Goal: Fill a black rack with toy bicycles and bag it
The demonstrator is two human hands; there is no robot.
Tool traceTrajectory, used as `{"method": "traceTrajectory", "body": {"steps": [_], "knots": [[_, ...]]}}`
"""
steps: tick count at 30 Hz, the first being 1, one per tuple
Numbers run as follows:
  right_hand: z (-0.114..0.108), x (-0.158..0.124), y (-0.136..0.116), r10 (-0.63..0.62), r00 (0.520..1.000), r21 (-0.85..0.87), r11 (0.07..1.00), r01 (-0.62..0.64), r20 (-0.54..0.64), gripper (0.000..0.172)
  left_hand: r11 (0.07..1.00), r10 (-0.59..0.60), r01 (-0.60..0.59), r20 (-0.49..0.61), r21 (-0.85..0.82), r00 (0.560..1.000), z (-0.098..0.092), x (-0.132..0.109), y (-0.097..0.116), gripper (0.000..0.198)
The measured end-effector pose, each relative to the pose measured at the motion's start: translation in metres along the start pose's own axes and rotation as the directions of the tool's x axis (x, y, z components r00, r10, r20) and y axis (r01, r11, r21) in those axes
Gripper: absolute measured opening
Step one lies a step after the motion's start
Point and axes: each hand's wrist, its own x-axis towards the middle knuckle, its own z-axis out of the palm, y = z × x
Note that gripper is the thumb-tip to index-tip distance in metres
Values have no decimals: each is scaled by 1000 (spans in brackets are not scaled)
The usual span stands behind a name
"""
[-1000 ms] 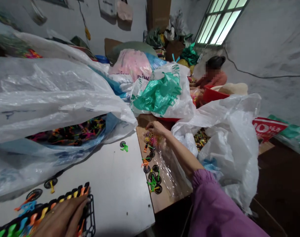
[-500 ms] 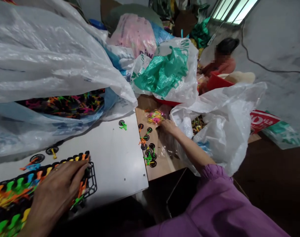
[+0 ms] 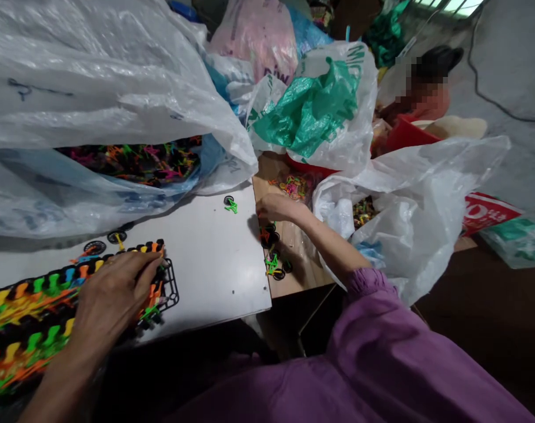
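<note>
Right hand (image 3: 277, 208) curled, fingertips bunched just above small toy bicycles (image 3: 270, 236) on the wooden board (image 3: 299, 261) beside the white panel's (image 3: 212, 270) right edge, pinch unclear; left hand (image 3: 115, 288) closed-fingered over the loaded wire rack (image 3: 173, 286). Light fingertip contact suits such tangly parts.

Not much to read here, honestly — the pink bag (image 3: 250, 38) has what looks like "DIW" on it, the white carrier bag (image 3: 338, 100) shows a cut-off "MI" up top, and the red card (image 3: 485, 212) has big white characters, maybe "10" — folds hide the rest.
</note>
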Motion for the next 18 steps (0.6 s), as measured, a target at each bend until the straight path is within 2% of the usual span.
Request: {"method": "traceTrajectory", "body": {"steps": [3, 6, 9, 12, 18], "knots": [[13, -18, -14, -152, 985, 63, 987, 147, 76, 20, 999, -33, 33, 28, -8, 999, -2, -1, -2, 32], [40, -50, -16, -170, 979, 161, 975, 151, 113, 23, 999, -39, 40, 24, -19, 999, -2, -1, -4, 34], [69, -79, -15, -182, 983, 238, 954, 182, -21, 38, 999, -40, 40, -12, -12, 999, -2, -1, -4, 34], [93, -94, -17, -117, 972, 290, 941, 174, -203, 46, 999, -33, 33, -17, -16, 999, -2, 0, -3, 34], [113, -84, -24, -35, 927, 396, 898, 194, -374, 27, 1000, 0, 1, -21, 30, 1000, -2, 0, 1, 32]]}}
